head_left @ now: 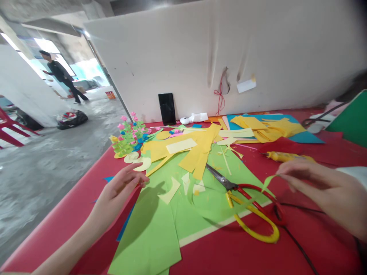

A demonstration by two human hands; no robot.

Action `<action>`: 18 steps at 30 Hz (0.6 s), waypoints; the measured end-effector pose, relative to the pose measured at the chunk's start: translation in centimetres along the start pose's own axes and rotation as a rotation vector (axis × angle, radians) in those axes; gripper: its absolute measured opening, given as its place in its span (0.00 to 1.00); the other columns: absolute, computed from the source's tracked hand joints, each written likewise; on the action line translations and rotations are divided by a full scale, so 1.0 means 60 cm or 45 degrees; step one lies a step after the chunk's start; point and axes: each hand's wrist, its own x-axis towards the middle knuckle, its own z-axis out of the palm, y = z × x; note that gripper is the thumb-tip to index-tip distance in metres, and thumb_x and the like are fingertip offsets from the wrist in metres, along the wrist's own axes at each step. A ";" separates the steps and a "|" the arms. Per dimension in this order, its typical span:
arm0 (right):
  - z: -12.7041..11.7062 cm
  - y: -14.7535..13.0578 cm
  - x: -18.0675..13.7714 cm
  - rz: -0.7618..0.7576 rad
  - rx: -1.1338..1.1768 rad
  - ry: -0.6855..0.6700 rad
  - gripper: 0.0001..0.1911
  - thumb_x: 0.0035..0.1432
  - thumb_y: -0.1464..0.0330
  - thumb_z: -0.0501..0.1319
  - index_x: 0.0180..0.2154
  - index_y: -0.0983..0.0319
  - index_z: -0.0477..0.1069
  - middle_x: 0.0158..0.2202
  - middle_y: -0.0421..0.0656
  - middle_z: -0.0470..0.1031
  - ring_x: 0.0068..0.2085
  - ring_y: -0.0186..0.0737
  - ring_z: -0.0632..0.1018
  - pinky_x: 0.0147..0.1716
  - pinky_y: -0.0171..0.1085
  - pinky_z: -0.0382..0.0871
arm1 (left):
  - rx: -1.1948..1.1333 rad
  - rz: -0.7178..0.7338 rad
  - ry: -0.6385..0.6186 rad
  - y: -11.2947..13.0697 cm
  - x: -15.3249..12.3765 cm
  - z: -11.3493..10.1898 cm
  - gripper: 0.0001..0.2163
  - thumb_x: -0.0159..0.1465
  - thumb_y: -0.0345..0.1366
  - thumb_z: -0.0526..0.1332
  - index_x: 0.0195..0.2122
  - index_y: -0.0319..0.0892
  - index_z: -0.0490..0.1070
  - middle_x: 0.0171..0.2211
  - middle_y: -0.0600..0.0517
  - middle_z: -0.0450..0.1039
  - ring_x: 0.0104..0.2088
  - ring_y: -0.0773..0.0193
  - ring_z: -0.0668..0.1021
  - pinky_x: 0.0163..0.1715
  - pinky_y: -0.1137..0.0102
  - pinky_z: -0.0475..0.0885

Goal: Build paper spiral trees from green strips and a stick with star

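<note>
My right hand point(321, 187), at the right, pinches the end of a narrow light-green paper strip point(268, 182). The strip looks curled and passes over the scissors' handles, and its far part is blurred. My left hand point(123, 187) hovers over the left table edge with its fingers loosely apart and nothing seen in them. Between the hands lie scissors point(226, 182) with one red and one yellow handle, blades spread a little. Under them are green paper sheets point(149, 236). Yellow paper strips point(197, 149) and pale scraps point(170, 191) lie on top.
A small paper plant point(130, 135) with pink flowers stands back left. A black phone point(166, 109) leans on the white board point(183, 57). A yellow glue gun point(288, 156) lies beyond my right hand. Dark cords cross the red table point(223, 256). A person point(61, 74) is far left.
</note>
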 end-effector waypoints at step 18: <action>-0.034 -0.139 0.102 0.073 0.900 -0.049 0.04 0.49 0.70 0.64 0.30 0.57 0.73 0.18 0.34 0.67 0.18 0.25 0.69 0.15 0.26 0.56 | 0.158 0.155 -0.180 -0.016 -0.005 0.005 0.11 0.63 0.39 0.52 0.45 0.45 0.64 0.34 0.52 0.73 0.34 0.64 0.75 0.37 0.72 0.70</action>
